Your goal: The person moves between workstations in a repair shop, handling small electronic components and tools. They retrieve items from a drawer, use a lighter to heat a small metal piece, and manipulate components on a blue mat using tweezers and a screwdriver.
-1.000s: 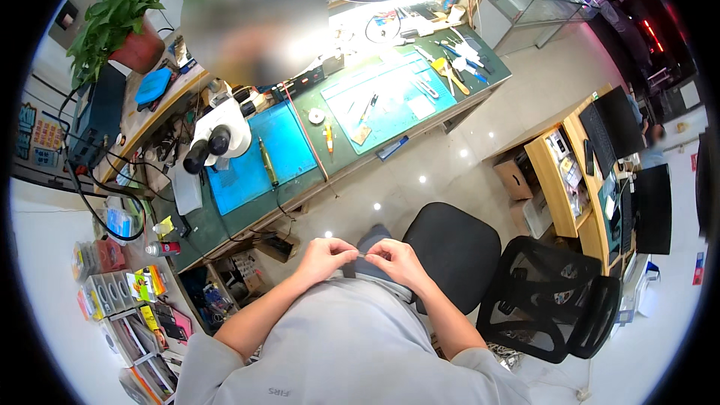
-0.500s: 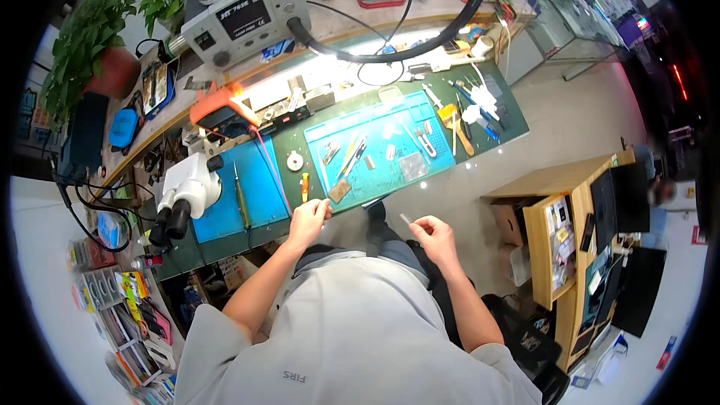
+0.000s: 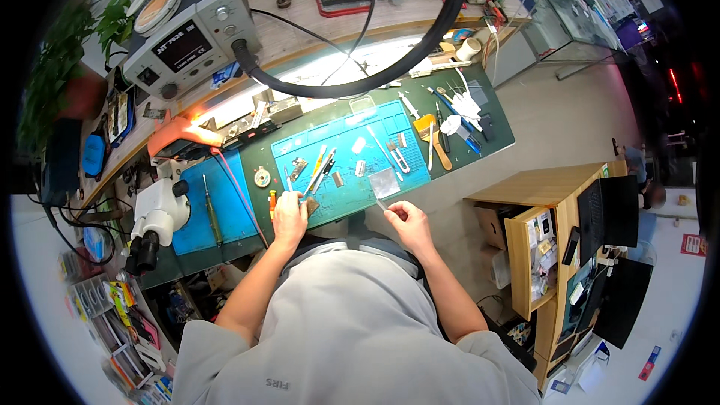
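Note:
My left hand [image 3: 289,219] is closed at the near edge of the light-blue work mat [image 3: 345,205], beside a small brown block [image 3: 312,205]. Whatever its fingers hold, if anything, is hidden. An orange-handled tool [image 3: 272,203] lies just left of it. Beyond the fingertips are a black-and-white slim tool [image 3: 324,171] and a small metal part [image 3: 298,169]. My right hand [image 3: 407,223] pinches a thin, pale, narrow strip [image 3: 382,204] in front of the mat's edge. A clear square bag [image 3: 385,182] lies on the mat just beyond it.
A white microscope [image 3: 161,214] stands at left, near a green-handled tool [image 3: 213,214]. A thick black hose [image 3: 352,91] arches over the bench from a grey soldering station [image 3: 180,49]. Brushes including a yellow one [image 3: 427,127] lie right; an open wooden drawer [image 3: 520,262] juts out.
My view has shifted, and the bench things appear further left. My left hand has come in over the mat's edge by the brown block. My right hand has moved nearer the mat with the strip.

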Demonstrator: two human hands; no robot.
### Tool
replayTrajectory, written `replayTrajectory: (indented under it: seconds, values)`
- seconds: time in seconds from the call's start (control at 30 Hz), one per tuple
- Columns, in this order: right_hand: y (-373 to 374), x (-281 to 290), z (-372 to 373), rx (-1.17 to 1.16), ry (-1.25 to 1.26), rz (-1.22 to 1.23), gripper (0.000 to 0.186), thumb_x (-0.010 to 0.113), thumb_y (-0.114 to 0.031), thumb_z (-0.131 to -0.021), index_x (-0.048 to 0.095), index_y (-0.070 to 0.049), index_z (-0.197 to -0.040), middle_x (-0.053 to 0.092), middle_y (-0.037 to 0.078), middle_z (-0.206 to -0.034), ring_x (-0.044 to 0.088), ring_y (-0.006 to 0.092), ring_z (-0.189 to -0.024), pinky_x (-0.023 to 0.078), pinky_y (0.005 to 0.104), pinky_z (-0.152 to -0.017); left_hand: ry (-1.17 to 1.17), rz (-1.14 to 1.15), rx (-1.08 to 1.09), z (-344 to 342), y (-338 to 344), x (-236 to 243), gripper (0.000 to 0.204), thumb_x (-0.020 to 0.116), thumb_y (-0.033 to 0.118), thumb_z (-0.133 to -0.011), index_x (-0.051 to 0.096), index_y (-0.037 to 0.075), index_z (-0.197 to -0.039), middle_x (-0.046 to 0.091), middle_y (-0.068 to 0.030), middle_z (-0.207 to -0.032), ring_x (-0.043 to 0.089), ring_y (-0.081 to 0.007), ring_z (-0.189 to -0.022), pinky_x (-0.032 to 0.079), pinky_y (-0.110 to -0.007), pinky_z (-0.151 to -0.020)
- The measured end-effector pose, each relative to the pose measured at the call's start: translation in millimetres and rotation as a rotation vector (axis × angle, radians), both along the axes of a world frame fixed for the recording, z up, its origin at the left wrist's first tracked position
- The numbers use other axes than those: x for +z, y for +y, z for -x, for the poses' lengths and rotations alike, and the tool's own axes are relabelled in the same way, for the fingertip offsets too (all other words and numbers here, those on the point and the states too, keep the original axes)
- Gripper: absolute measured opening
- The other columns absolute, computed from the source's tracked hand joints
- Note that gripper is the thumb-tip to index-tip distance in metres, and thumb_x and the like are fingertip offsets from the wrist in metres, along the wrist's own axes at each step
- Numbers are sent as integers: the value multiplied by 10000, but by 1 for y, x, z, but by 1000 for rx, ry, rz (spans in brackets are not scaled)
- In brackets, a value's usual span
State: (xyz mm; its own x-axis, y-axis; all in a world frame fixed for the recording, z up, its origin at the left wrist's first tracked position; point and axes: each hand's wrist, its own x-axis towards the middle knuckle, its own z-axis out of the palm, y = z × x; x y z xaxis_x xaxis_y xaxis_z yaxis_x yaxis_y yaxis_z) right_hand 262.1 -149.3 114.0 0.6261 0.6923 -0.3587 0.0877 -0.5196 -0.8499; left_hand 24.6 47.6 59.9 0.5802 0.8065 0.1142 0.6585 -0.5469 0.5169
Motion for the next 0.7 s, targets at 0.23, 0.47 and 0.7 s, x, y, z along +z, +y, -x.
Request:
replayTrajectory:
  seconds: [0.23, 0.47, 0.7]
  values:
    - [4, -21, -30, -88, -42, -44, 209, 748, -213, -903, 722, -17, -969, 721, 72, -814, 664, 156, -727, 533, 320, -676, -100, 159, 300, -19, 25, -13, 122, 661, 74, -929, 617, 7, -1021, 645, -160, -924, 655, -313, -815, 521, -426, -755]
    - [40, -67, -142, -109, -736, 17, 191, 729, -228, -895, 660, -50, -893, 657, 113, -946, 672, 329, -849, 534, 460, -679, -163, 231, 126, -61, 16, 16, 175, 644, 106, -960, 637, 15, -1110, 669, -153, -956, 669, -291, -774, 534, -409, -732]
    - [68, -96, -151, -70, -1061, 246, 161, 719, -172, -891, 606, -61, -924, 663, 110, -906, 695, 296, -863, 578, 417, -727, -195, 359, -98, -94, -32, 22, 257, 659, 45, -936, 628, 11, -1189, 692, -115, -1019, 674, -213, -774, 547, -339, -701]
